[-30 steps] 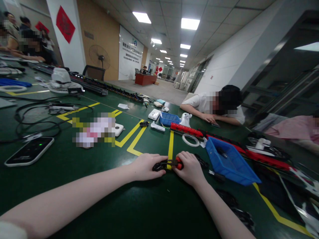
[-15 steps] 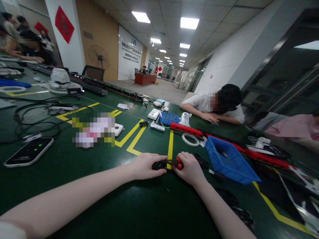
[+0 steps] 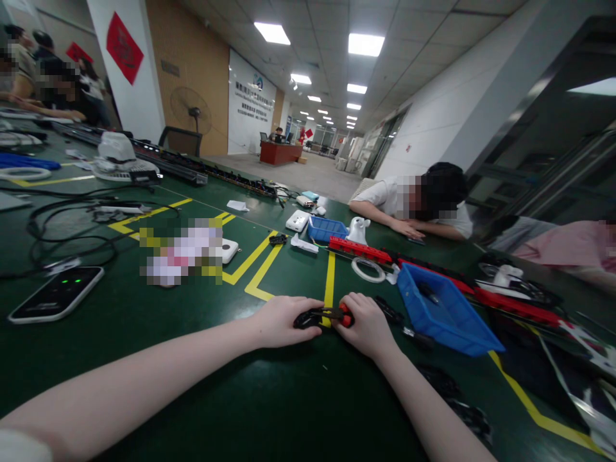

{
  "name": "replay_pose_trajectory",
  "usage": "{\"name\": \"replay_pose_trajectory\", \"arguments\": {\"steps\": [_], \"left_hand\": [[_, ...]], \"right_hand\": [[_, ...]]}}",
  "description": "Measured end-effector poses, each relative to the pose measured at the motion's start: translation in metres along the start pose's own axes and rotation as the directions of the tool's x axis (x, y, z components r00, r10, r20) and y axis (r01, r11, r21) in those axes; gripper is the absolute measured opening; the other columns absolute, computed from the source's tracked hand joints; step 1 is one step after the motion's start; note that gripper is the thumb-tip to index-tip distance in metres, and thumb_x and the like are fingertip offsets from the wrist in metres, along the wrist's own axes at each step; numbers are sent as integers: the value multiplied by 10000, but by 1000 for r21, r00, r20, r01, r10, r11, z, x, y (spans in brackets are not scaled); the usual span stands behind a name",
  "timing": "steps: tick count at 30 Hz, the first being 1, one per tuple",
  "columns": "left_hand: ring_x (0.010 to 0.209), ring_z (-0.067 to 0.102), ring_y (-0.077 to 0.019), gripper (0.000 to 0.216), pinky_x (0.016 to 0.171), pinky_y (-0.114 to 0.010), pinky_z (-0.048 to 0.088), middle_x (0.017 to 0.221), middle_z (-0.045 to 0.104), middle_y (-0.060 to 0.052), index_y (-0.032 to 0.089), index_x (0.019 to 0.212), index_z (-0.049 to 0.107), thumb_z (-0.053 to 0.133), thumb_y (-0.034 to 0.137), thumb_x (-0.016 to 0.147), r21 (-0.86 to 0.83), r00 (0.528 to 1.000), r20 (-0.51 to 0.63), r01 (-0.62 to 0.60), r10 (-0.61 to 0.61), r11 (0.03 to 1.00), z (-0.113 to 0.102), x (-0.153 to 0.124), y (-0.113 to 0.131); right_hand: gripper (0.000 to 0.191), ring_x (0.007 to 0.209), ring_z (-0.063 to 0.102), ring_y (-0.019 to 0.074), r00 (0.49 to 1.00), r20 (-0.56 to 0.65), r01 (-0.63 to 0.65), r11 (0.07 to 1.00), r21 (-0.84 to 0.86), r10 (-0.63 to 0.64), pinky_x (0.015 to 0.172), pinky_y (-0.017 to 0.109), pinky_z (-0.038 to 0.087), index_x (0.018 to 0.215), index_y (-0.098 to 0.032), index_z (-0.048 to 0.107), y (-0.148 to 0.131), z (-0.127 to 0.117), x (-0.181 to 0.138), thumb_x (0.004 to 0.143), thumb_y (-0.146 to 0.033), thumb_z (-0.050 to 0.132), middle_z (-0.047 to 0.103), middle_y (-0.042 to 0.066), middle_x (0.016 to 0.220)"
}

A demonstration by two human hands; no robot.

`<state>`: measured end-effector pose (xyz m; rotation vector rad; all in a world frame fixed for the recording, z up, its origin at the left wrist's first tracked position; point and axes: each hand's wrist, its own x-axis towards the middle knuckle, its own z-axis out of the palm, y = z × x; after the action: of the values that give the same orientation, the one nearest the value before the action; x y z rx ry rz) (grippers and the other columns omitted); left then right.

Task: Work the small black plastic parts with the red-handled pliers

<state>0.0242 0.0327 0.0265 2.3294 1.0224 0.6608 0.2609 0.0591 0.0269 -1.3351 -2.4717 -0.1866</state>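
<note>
Holding, left hand (image 3: 286, 322): thumb and fingers closed about a coiled black cable bundle (image 3: 306, 319), which lies left of the large blue bin (image 3: 450, 332).
Holding, right hand (image 3: 364, 324): fist wrapped round the handles of red-handled pliers (image 3: 333, 313), between the bundle and the bin.
Pliers to bundle: metal nose pointing away from the bin, straight at the bundle; whether the jaws bite on it or merely meet it, I cannot tell.
Long axes: pliers and bundle both run side to side, nearly in one line leading away from the bin.
Nearer hand: the right is closer to the bin; the left has the bundle.
Forearms: left reaches in low from the side away from the bin; right slants up past the bin's near side, knuckles uppermost.
Beside the bin: a black plug (image 3: 418, 339) at its near left edge.
</note>
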Motion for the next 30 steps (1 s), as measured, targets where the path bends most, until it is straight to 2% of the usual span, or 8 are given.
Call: {"name": "replay_pose_trajectory", "arguments": {"steps": [13, 22, 30], "left_hand": [[1142, 612, -229, 532, 951, -359, 486, 1301, 622, -46, 260, 1373, 487, 602, 437, 885, -22, 1000, -3, -9, 9, 1000, 0, 1, -2], [1070, 640, -228, 533, 874, -336, 496, 1242, 659, -45, 263, 1381, 499, 599, 430, 885, -45, 1000, -5, 3, -4, 999, -1, 1, -1], [1132, 606, -228, 530, 956, -367, 479, 1283, 622, -45, 264, 1372, 489, 602, 436, 884, -27, 1000, -24, -7, 7, 1000, 3, 2, -5]], "right_hand": [[159, 721, 491, 192, 999, 36, -28, 1000, -6, 29, 660, 306, 348, 720, -210, 471, 2, 3, -1, 759, -296, 599, 558, 40, 771], [149, 723, 488, 196, 999, 30, -24, 999, -27, 25, 664, 308, 350, 733, -202, 489, 2, 3, 0, 757, -293, 604, 562, 49, 779], [131, 760, 506, 201, 1000, -4, -20, 999, -34, 20, 706, 317, 357, 753, -205, 514, 2, 4, 1, 755, -296, 608, 581, 46, 807]]}}
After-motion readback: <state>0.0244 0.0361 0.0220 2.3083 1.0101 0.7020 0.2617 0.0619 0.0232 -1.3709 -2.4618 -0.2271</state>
